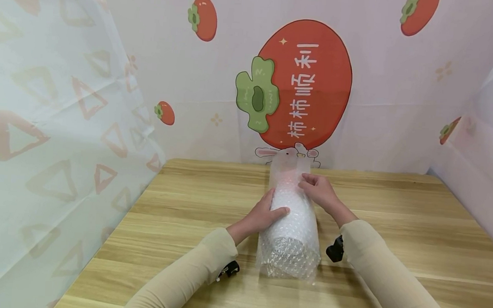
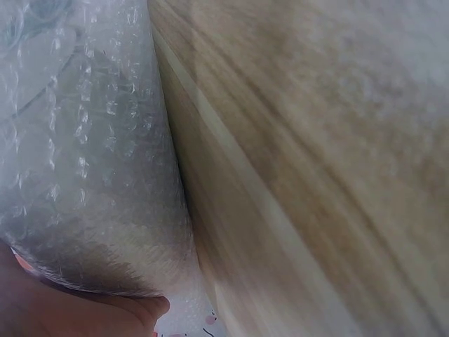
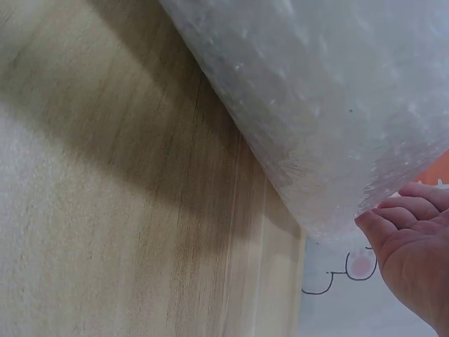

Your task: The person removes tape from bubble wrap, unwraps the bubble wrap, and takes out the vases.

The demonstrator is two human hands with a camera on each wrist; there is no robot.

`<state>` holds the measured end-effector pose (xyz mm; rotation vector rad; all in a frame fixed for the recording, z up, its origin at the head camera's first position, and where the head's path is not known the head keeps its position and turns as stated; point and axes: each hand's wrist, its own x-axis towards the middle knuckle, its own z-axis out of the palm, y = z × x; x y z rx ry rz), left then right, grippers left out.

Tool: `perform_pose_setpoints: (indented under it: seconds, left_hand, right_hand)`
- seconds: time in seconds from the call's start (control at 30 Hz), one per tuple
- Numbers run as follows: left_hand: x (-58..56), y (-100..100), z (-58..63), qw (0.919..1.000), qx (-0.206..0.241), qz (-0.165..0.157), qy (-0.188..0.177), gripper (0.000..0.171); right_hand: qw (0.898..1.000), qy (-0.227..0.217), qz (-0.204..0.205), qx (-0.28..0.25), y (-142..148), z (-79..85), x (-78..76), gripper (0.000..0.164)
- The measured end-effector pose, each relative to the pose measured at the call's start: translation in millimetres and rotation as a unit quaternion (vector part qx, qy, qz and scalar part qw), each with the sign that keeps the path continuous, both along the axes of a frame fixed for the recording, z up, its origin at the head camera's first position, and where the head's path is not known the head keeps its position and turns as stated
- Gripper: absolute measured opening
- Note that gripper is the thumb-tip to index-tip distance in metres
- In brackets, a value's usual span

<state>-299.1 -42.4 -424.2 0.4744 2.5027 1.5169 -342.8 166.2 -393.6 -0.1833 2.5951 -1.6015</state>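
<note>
A roll-shaped bundle of clear bubble wrap (image 1: pixel 294 226) lies lengthwise on the table, its near end loose and crinkled. Something whitish inside is blurred by the layers. My left hand (image 1: pixel 267 213) holds the bundle's left side, thumb across the top; its fingers curl against the wrap in the left wrist view. Farther along, my right hand (image 1: pixel 320 191) pinches the right edge of the wrap near the far end, where a thin flap stands up. In the right wrist view, the fingertips (image 3: pixel 375 221) meet the edge of the bubble wrap (image 3: pixel 330 105).
The wood-grain table (image 1: pixel 194 188) runs back to a white cloth backdrop (image 1: pixel 217 78) printed with persimmons. Patterned cloth (image 1: pixel 64 116) hangs on the left, and more cloth closes the right side. Small black devices (image 1: pixel 335 249) sit at both wrists.
</note>
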Motion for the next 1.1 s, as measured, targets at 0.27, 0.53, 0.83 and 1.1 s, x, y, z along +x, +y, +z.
perform_pose_setpoints:
  seconds: [0.27,0.53,0.83,1.1]
  left_hand:
    - [0.8,-0.6,0.5,1.0,0.005,-0.001,-0.004,0.091]
    - [0.0,-0.8,0.2,0.9999,0.011,-0.004,-0.002,0.091]
    - [-0.1,-1.2,0.1,0.9999,0.01,-0.003,-0.002,0.091]
    - [0.7,-1.8,0.7,0.9999,0.011,-0.006,0.002,0.091]
  right_hand:
    - [1.0,0.005,-0.004,0.003,0.0,-1.7,-0.3,0.059]
    - [1.0,0.012,-0.007,-0.006,-0.6,0.4,1.4,0.06]
    - [1.0,0.018,-0.007,-0.011,1.7,5.8,-3.1,0.06]
    - [1.0,0.02,-0.012,-0.011,3.9,12.8,-12.3,0.061]
